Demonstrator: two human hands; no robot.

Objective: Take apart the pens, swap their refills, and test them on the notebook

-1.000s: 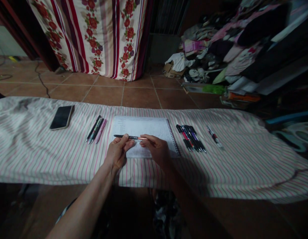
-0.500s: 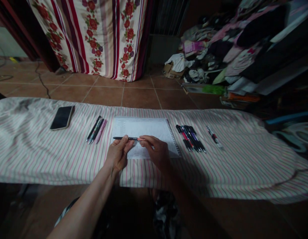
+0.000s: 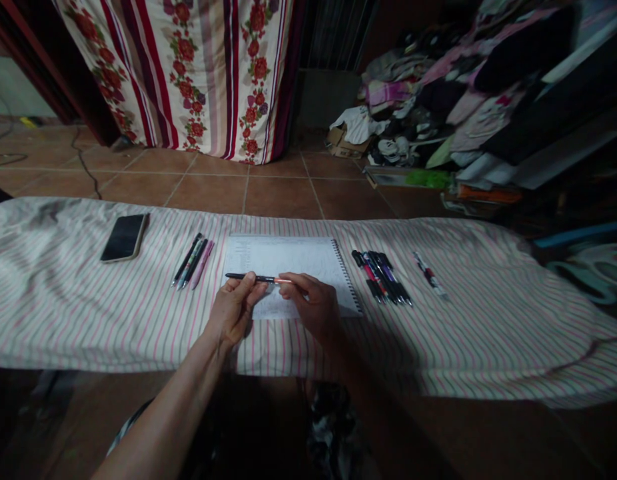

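Note:
A dark pen (image 3: pixel 265 279) with a copper-coloured end lies level between my hands, above a spiral notebook (image 3: pixel 293 250) with its page showing. My left hand (image 3: pixel 236 303) pinches the dark part between thumb and fingers. On the copper end, my right hand (image 3: pixel 312 300) is closed with thumb and fingertips. Left of the notebook lies a small row of pens (image 3: pixel 192 260), one of them pink. Just right of the spiral binding is a cluster of several pens (image 3: pixel 382 277). Farther right lies a single white, black and red pen (image 3: pixel 429 275).
A phone (image 3: pixel 124 238) rests on the striped cloth (image 3: pixel 63 287) at the left. Beyond the cloth-covered surface are a tiled floor (image 3: pixel 278 193) and a flowered curtain (image 3: pixel 208 80). Heaped clothes (image 3: pixel 438 100) and a cardboard box (image 3: pixel 344 143) are at the back right.
Both hands keep their hold on the pen and have barely moved. The notebook's left edge appears shifted very slightly left.

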